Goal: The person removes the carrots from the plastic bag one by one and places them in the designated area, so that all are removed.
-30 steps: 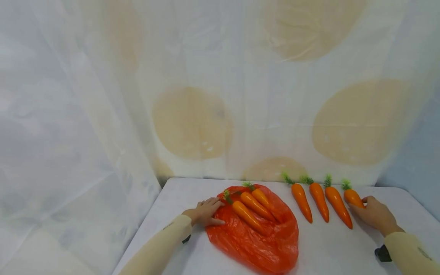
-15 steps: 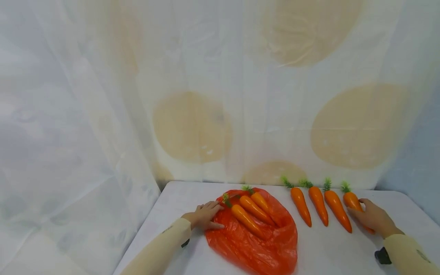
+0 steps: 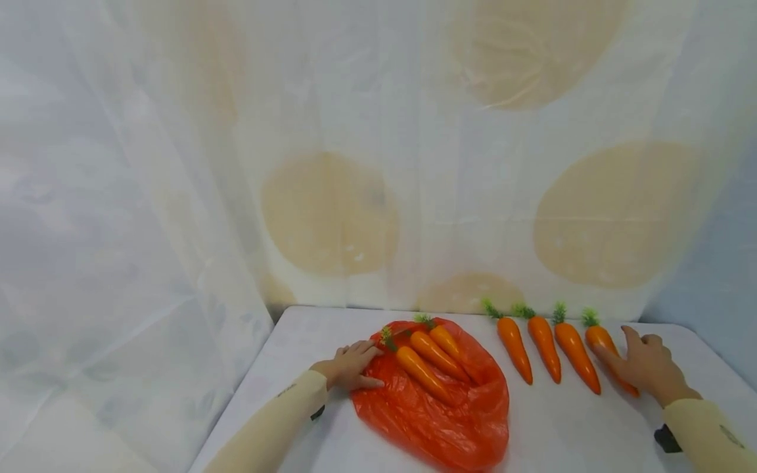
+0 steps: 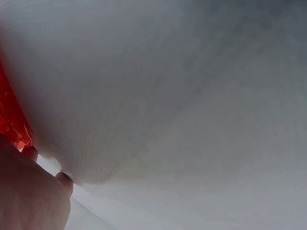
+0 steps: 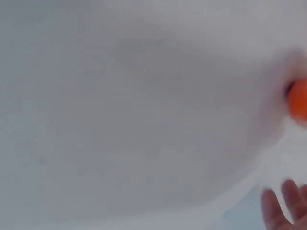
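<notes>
A red plastic bag point(image 3: 437, 430) lies crumpled on the white table, with three orange toy carrots point(image 3: 422, 374) on or in its mouth. My left hand point(image 3: 353, 368) rests with spread fingers on the bag's left edge; the left wrist view shows its fingers beside the red plastic point(image 4: 10, 110). To the right, several more carrots lie in a slanted row, green tops toward the back. By the rightmost carrot point(image 3: 602, 340) is my right hand point(image 3: 647, 368), fingers raised and apart from it, thumb close over it. Whether the thumb touches it I cannot tell.
The white table point(image 3: 568, 433) ends at a back edge just behind the carrot tops. A pale curtain point(image 3: 467, 197) with tan circles hangs behind, and more pale sheeting point(image 3: 118, 263) stands at the left side.
My right hand has let go of the rightmost carrot, which now lies in line with the row. Its fingers have lifted and moved slightly right. The left hand and bag have stayed put.
</notes>
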Action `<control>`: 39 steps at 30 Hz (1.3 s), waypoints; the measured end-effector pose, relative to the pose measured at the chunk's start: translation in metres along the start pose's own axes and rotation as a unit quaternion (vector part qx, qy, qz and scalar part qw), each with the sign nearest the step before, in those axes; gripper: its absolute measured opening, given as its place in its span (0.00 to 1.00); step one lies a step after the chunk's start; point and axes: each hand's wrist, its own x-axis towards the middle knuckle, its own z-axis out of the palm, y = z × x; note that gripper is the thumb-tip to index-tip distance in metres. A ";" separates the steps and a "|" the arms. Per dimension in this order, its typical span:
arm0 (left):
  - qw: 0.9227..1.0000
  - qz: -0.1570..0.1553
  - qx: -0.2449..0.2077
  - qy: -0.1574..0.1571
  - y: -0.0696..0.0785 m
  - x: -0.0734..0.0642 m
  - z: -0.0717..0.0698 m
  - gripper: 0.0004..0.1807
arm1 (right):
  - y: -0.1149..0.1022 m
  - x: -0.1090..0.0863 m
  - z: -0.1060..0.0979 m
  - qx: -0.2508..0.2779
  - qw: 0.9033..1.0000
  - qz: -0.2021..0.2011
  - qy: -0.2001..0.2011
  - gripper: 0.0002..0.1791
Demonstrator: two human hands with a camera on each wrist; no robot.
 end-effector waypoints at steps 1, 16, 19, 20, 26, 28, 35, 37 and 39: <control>1.000 0.000 0.000 0.001 0.000 0.000 -0.001 0.38 | 0.001 -0.002 -0.001 -0.012 1.000 -0.010 0.019 0.63; 1.000 -0.003 -0.010 0.013 0.002 -0.004 0.001 0.38 | 0.019 -0.014 -0.001 -0.052 0.996 0.010 0.074 0.64; 1.000 -0.006 -0.011 0.017 0.002 -0.003 0.003 0.39 | 0.021 -0.015 -0.001 -0.063 0.995 0.012 0.081 0.63; 1.000 -0.007 -0.012 0.018 0.002 -0.002 0.003 0.39 | 0.022 -0.016 0.000 -0.070 0.994 0.013 0.084 0.63; 1.000 -0.006 -0.018 0.013 0.009 -0.006 0.002 0.39 | 0.040 -0.023 0.008 -0.091 0.992 0.028 0.089 0.61; 1.000 -0.005 -0.016 0.012 0.009 -0.006 0.002 0.39 | 0.045 -0.025 0.009 -0.090 0.991 0.032 0.094 0.61; 1.000 -0.010 -0.006 0.016 0.007 -0.005 0.000 0.38 | 0.048 -0.026 0.008 -0.074 0.992 0.033 0.098 0.60; 1.000 -0.008 -0.002 0.015 0.007 -0.005 -0.001 0.38 | 0.047 -0.026 0.007 -0.076 0.992 0.033 0.098 0.60; 1.000 -0.007 0.000 0.013 0.007 -0.005 0.000 0.38 | 0.046 -0.027 0.008 -0.083 0.991 0.028 0.100 0.61</control>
